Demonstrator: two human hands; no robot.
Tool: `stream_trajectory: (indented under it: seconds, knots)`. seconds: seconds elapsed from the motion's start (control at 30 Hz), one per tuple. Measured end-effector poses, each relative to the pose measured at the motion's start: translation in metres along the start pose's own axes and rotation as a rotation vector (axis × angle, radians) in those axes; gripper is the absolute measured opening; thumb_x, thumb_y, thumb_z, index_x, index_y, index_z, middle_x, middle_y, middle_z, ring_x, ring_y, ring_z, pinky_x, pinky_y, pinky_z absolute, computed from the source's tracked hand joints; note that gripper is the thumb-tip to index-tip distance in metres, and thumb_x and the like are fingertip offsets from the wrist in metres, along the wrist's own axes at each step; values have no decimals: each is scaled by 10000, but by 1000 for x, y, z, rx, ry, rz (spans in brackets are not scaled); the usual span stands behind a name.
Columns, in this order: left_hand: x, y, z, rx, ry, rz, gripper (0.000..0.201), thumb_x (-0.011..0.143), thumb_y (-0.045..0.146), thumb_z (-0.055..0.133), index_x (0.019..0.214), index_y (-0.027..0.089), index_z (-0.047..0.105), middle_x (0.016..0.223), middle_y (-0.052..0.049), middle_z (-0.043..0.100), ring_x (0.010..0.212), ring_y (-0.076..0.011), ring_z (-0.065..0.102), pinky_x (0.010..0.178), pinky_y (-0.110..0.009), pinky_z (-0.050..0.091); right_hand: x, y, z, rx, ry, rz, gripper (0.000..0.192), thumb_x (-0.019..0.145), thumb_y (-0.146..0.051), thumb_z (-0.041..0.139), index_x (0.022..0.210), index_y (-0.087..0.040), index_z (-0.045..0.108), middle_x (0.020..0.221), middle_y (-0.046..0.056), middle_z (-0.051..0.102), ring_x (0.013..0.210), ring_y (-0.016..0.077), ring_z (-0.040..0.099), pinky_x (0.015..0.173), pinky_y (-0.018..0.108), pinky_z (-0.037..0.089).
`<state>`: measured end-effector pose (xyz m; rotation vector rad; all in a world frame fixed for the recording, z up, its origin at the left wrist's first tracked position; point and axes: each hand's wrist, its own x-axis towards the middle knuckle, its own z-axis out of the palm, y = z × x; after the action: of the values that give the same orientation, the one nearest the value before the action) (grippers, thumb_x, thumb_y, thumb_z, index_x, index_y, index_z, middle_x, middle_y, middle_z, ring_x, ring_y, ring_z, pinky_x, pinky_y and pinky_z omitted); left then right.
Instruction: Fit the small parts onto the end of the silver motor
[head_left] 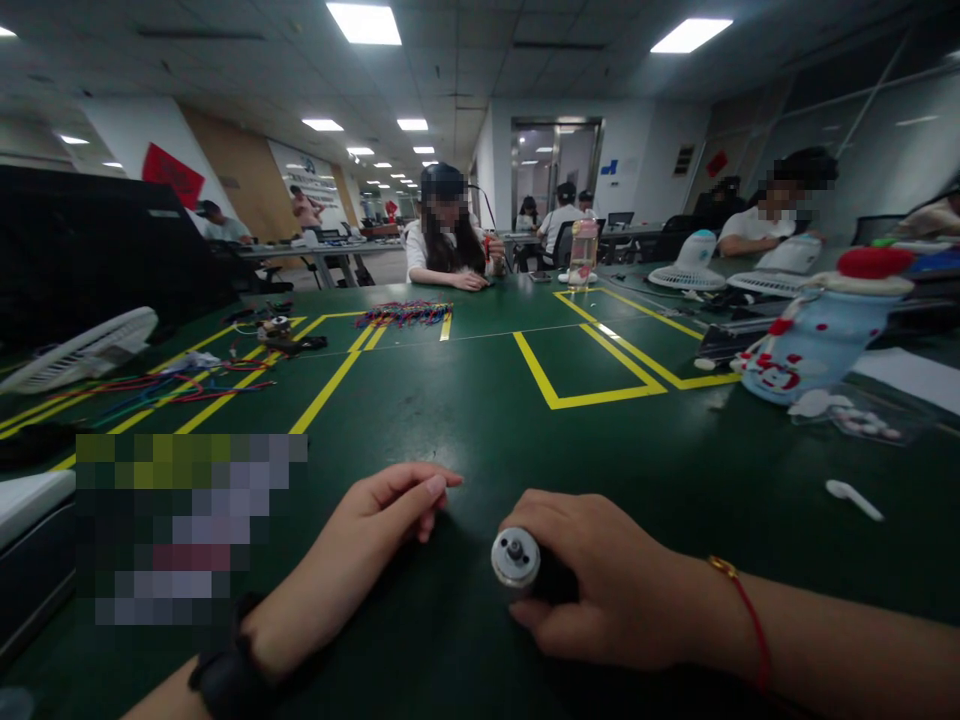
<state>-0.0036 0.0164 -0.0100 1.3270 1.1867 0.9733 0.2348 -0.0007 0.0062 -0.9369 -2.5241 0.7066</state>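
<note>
My right hand is wrapped round a small electric motor. The motor's round metal end, with a short shaft and small holes, points up towards me. Its lower body is hidden by my fingers and shadow. To the left, my left hand hovers over or rests on the dark green table, apart from the motor. Its index finger is stretched out, the thumb lies along it and the other fingers curl loosely. Nothing shows in it.
Coloured wires and a wire bundle lie at the left and far middle. On the right stand a blue bottle, a small plastic bag and a white earbud. A person sits opposite. Yellow tape marks the tabletop.
</note>
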Motion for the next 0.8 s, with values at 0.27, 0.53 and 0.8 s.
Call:
stream_trajectory:
  seconds: [0.27,0.53,0.8]
  knots:
    - [0,6,-4,-431,40,-80,149,804,225,694,910,123,719,749,-35,598,625,-113,522,576,-215,457,-1,0,2,19,10,-17,280,730,-278,648,988,-203,567,938,10,594,778,144,523,671,265,392]
    - [2,2,-7,-461,44,-83,120,856,231,640,927,153,698,779,-14,570,650,-101,511,608,-205,448,1,0,1,13,0,-20,275,729,-277,647,981,-207,565,921,1,591,766,138,520,663,262,385]
    - [-26,30,28,357,-214,351,147,842,272,665,977,304,710,981,7,597,911,-177,561,816,-287,427,0,0,5,-38,9,-9,243,739,-312,633,941,-204,551,895,2,577,726,139,507,625,262,371]
